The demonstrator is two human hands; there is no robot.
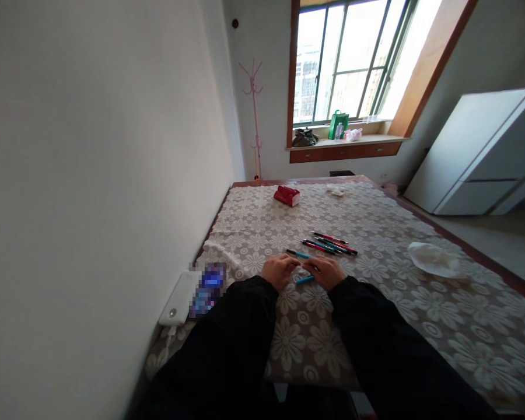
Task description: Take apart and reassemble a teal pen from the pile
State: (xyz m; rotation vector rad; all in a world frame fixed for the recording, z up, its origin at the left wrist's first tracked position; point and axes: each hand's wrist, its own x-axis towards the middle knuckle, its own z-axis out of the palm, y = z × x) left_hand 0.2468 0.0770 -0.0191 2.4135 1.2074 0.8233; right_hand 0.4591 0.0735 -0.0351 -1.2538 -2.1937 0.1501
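Note:
My left hand (279, 272) and my right hand (326, 272) are close together low over the table, fingers bent and pinched, fingertips almost meeting. Whatever sits between the fingertips is too small to make out. Just beyond them lies a pen with a dark end and a teal body (298, 254), partly covered by my right hand. A bright blue tube-like piece (305, 280) shows beneath the right fingers; its other end is hidden. Farther off and a little to the right, several red, black and teal pens (328, 247) lie side by side.
A patterned cloth (289, 341) covers the table, which meets the wall at left. A white power bank (175, 303) with a cable lies beside a phone (207, 290). A red tissue pack (286, 196) is toward the back; crumpled white plastic (434, 259) lies at right.

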